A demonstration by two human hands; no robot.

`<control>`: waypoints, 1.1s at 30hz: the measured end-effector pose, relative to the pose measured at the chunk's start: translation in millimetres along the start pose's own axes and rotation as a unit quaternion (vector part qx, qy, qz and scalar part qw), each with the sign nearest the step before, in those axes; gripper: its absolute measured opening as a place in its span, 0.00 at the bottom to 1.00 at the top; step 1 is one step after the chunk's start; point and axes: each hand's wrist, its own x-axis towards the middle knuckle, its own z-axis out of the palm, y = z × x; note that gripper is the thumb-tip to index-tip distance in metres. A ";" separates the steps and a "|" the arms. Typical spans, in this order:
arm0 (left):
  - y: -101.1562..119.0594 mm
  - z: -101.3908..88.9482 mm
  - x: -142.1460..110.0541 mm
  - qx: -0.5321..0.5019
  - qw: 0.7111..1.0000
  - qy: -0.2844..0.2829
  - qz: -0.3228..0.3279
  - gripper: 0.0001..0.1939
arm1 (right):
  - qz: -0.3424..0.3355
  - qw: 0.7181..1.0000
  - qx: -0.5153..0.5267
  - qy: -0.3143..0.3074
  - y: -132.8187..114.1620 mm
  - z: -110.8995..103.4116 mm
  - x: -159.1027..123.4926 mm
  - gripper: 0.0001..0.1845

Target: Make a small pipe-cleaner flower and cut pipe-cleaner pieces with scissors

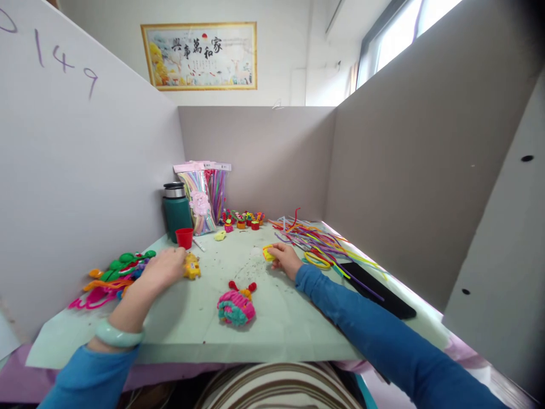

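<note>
Currently: your hand status.
Your R hand [286, 259] pinches sm. yellow pc. [268, 253]; L hand [167, 267] at yellow fig. [192, 266], grip indeterminable, nr. red cup [184, 238].

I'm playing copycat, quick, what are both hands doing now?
Left hand: by the yellow toy; can't tell if it's holding it.
Right hand: closed, pinching a small yellow piece.

Head-worn camera looks forward and down.
</note>
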 end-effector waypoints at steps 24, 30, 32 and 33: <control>166.4 62.5 22.8 -0.683 0.683 -0.248 -0.065 0.26 | -0.021 0.998 0.055 -0.029 -2.7 9.2 -7.1 0.13; 162.0 69.5 27.1 -0.717 0.655 -0.221 -0.089 0.20 | -0.045 0.998 -0.016 -0.035 -6.1 7.8 -6.7 0.14; 161.3 68.9 26.3 -0.720 0.649 -0.230 -0.088 0.19 | -0.058 0.997 -0.025 -0.037 -5.7 7.2 -6.6 0.16; 161.1 68.5 26.0 -0.724 0.642 -0.238 -0.086 0.19 | -0.066 0.997 -0.024 -0.037 -5.2 7.0 -6.6 0.16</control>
